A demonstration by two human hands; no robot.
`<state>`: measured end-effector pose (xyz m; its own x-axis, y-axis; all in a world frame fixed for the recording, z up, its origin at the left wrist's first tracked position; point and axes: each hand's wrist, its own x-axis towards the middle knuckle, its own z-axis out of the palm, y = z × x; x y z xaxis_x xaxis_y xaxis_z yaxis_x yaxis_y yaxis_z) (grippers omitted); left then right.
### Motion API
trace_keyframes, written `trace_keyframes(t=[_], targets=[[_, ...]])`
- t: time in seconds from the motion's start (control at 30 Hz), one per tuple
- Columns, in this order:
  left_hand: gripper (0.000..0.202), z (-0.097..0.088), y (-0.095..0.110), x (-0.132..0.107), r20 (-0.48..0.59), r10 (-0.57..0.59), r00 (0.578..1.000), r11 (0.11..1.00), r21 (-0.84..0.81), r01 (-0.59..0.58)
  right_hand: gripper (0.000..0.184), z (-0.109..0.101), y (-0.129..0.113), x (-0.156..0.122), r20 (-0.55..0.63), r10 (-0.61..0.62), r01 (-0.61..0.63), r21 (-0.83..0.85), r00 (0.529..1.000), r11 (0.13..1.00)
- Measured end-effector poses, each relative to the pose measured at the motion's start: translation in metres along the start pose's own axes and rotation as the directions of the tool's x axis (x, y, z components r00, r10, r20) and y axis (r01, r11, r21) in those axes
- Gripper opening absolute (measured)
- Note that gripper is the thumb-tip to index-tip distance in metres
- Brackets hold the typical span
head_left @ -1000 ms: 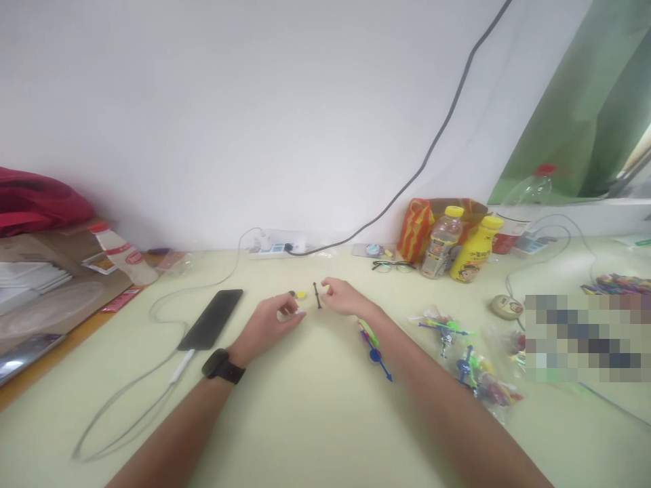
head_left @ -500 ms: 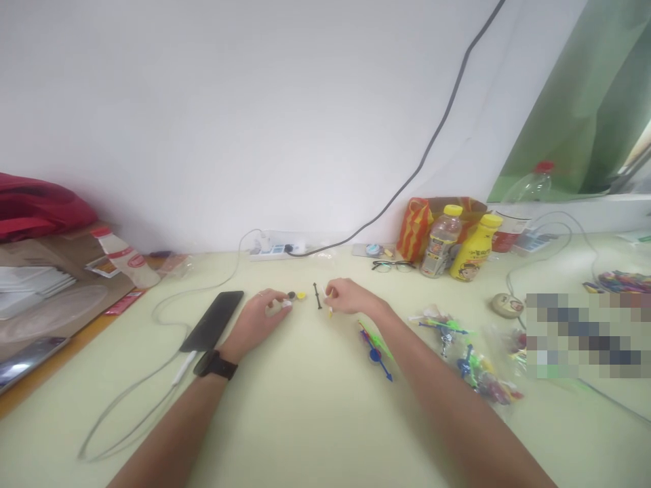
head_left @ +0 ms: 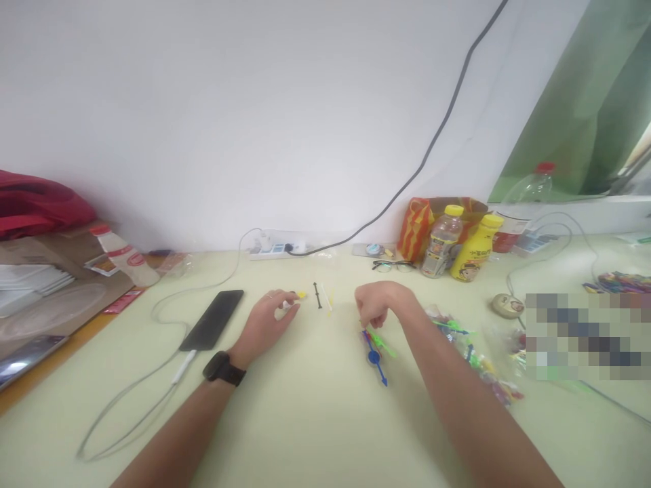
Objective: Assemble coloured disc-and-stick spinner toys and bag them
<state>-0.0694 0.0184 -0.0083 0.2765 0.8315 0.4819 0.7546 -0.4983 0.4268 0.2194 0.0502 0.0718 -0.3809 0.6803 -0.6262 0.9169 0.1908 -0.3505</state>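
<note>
My left hand (head_left: 267, 317) rests on the table, thumb and forefinger apart and curved around small round pieces. A yellow piece (head_left: 302, 295) shows past its fingertips; a whitish one is partly hidden under the fingers. To its right lie a black arrow-ended stick (head_left: 317, 295), a thin white stick (head_left: 326, 297) and a thin yellow stick (head_left: 331, 298). My right hand (head_left: 375, 305) is closed, fingertips pinching at the upper end of a small pile of plastic arrows. In that pile are a blue arrow (head_left: 374, 357) with a round middle and a green one (head_left: 382, 343).
A phone (head_left: 213, 320) on a cable lies left of my left hand. Bagged colourful pieces (head_left: 491, 379) lie beyond my right forearm. Glasses (head_left: 393, 266), a power strip (head_left: 274, 251), a clear bottle (head_left: 442, 242) and a yellow bottle (head_left: 476, 249) stand along the wall.
My right hand has let go of the white and yellow sticks beside the black one and moved right to the arrow pile. The blue arrow has turned slightly. My left hand has shifted slightly right.
</note>
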Motion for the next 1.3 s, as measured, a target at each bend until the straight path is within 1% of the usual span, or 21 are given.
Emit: trace_keyframes(t=[0.2,0.27,0.37,0.43,0.53,0.6,0.67,0.7,0.8,0.87,0.93,1.0,1.03,1.1,1.2,1.3], targets=[[0.017,0.006,0.001,-0.002,-0.007,0.021,1.0,1.0,-0.01,-0.021,0.017,0.005,0.0,0.007,-0.022,0.002,-0.002,-0.024,1.0,1.0],[0.017,0.008,0.001,-0.003,-0.011,0.022,1.0,1.0,-0.02,-0.023,0.019,0.006,0.002,0.008,-0.063,-0.011,0.01,-0.024,0.998,1.0],[0.017,0.01,0.005,-0.004,-0.024,0.022,0.999,0.999,-0.04,-0.023,0.022,0.002,0.006,0.006,-0.161,-0.038,0.035,-0.025,0.986,0.999],[0.016,0.012,0.009,-0.004,-0.037,0.014,0.999,0.998,-0.066,-0.017,0.024,-0.002,0.008,0.003,-0.245,-0.062,0.057,-0.029,0.967,0.998],[0.016,0.015,0.017,-0.005,-0.044,-0.015,0.999,0.986,-0.164,0.007,0.026,-0.007,0.009,0.001,-0.382,-0.114,0.116,-0.017,0.917,0.993],[0.018,0.017,0.023,-0.005,-0.031,-0.05,0.998,0.965,-0.257,0.04,0.021,-0.008,0.006,0.001,-0.446,-0.156,0.176,0.004,0.881,0.984],[0.023,0.017,0.029,-0.004,0.016,-0.096,0.995,0.918,-0.384,0.095,0.013,-0.007,0.001,0.003,-0.476,-0.22,0.281,0.058,0.851,0.958],[0.026,0.017,0.031,-0.004,0.062,-0.118,0.991,0.877,-0.461,0.133,0.01,-0.006,-0.003,0.004,-0.482,-0.266,0.356,0.104,0.835,0.929],[0.039,0.015,0.039,-0.002,0.239,-0.146,0.96,0.7,-0.661,0.271,0.011,0.0,-0.014,0.011,-0.491,-0.412,0.577,0.25,0.768,0.778],[0.044,0.014,0.042,-0.002,0.333,-0.143,0.932,0.595,-0.724,0.35,0.011,0.005,-0.02,0.018,-0.507,-0.459,0.649,0.301,0.73,0.699],[0.042,0.014,0.042,-0.001,0.365,-0.145,0.92,0.524,-0.76,0.384,0.01,0.012,-0.027,0.026,-0.542,-0.452,0.678,0.345,0.708,0.648],[0.035,0.015,0.04,-0.001,0.337,-0.166,0.927,0.495,-0.784,0.374,0.011,0.018,-0.034,0.033,-0.576,-0.41,0.686,0.418,0.707,0.596],[0.032,0.015,0.038,-0.001,0.302,-0.185,0.935,0.502,-0.789,0.354,0.012,0.021,-0.037,0.035,-0.581,-0.388,0.682,0.459,0.715,0.57],[0.028,0.015,0.034,0.0,0.216,-0.228,0.949,0.545,-0.78,0.309,0.016,0.026,-0.042,0.038,-0.566,-0.373,0.67,0.526,0.736,0.524],[0.031,0.013,0.027,0.002,0.102,-0.273,0.957,0.603,-0.756,0.253,0.013,0.03,-0.046,0.041,-0.524,-0.419,0.671,0.568,0.741,0.476],[0.033,0.01,0.024,0.003,0.062,-0.265,0.962,0.634,-0.741,0.222,0.007,0.033,-0.047,0.047,-0.504,-0.431,0.662,0.612,0.748,0.433]])
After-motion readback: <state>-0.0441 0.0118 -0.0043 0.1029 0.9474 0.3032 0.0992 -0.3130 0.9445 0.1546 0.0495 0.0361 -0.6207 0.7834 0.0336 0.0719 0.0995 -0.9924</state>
